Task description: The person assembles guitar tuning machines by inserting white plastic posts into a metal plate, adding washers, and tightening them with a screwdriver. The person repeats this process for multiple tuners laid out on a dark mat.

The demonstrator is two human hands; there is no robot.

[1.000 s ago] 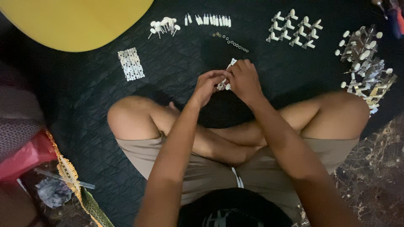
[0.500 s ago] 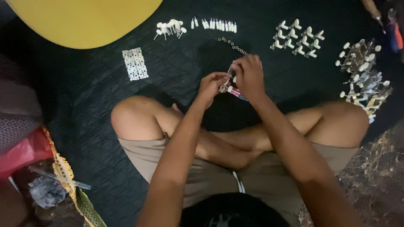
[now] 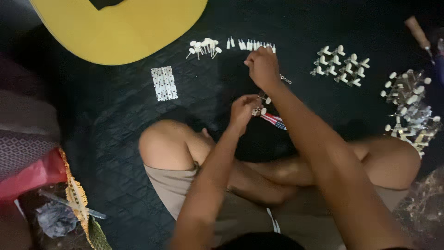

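I sit cross-legged on a dark quilted mat [image 3: 115, 120]. My left hand [image 3: 243, 111] is held above my lap, shut on a small metal tuner part with a white knob [image 3: 259, 111]. A small tool with a red, white and blue striped handle [image 3: 274, 121] lies just right of it. My right hand [image 3: 263, 67] is stretched forward, its fingertips bunched at the right end of a row of small white pieces [image 3: 247, 45]. What those fingertips hold is hidden.
A yellow guitar body [image 3: 120, 32] lies at the top left. Also on the mat are a white dotted card [image 3: 164, 83], a cluster of white pegs [image 3: 203, 47], grouped white knobs [image 3: 340, 67], a pile of tuners [image 3: 411, 109] and a wooden-handled tool [image 3: 418, 32]. Red cloth [image 3: 27, 176] lies left.
My right hand has left the small part and reached forward to the row of white pieces. My left hand stays near my lap with the part.
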